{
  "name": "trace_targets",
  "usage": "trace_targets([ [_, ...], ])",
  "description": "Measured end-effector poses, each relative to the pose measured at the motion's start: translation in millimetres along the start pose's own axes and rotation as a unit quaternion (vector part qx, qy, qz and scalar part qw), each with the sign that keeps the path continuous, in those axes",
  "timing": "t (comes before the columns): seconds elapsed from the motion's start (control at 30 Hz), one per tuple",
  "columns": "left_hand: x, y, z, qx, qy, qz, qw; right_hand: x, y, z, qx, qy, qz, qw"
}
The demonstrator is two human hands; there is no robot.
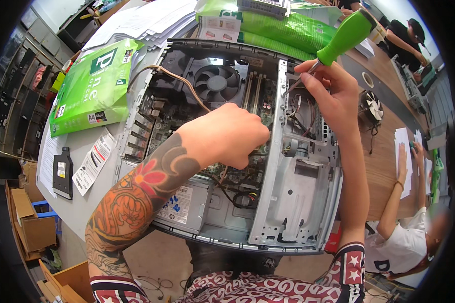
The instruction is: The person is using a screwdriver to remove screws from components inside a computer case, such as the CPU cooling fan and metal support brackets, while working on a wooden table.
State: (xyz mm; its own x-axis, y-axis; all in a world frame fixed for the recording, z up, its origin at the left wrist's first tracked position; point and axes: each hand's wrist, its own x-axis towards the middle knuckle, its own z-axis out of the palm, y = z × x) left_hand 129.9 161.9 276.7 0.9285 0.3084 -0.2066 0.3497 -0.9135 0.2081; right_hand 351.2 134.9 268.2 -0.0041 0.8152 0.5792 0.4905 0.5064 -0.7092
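An opened desktop computer case (265, 202) lies flat before me on the table. My right hand (333, 96) grips a screwdriver with a green handle (345, 39). Its shaft slants down to the left, and the tip meets the metal rail (283, 108) near the case's far right part. Over the motherboard (159, 113), my left hand (232, 134) is closed, its fingers curled downward; whatever they hold is hidden beneath the hand. Beyond it are a black cooling fan (216, 83) and upright memory sticks (258, 93). A silver power supply (181, 204) fills the near left corner.
Left of the case lie a green paper pack (91, 88), a leaflet (94, 161) and a flat black part (62, 174). Paper stacks (151, 22) stand behind. At right are a loose fan (372, 108), a tape roll (367, 79) and a co-worker's hands (402, 164) on papers.
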Motion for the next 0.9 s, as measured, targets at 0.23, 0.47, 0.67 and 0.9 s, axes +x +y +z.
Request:
trace_targets([
  [0.23,0.0,-3.0,0.8,-0.012,-0.014,-0.011,1.000,0.9,0.1,1.8,0.005,0.003,0.001,1.000],
  [0.47,-1.0,-1.9,-2.8,-0.020,-0.021,-0.005,1.000,1.5,0.3,1.9,0.014,0.010,-0.019,1.000],
  [0.67,1.2,-2.8,-1.0,-0.019,-0.032,-0.029,0.999,0.7,1.1,1.9,0.012,0.011,-0.010,1.000],
  [0.9,-0.5,-4.6,-2.3,-0.041,-0.014,-0.003,0.999,-0.2,2.7,1.4,0.014,0.015,0.001,1.000],
])
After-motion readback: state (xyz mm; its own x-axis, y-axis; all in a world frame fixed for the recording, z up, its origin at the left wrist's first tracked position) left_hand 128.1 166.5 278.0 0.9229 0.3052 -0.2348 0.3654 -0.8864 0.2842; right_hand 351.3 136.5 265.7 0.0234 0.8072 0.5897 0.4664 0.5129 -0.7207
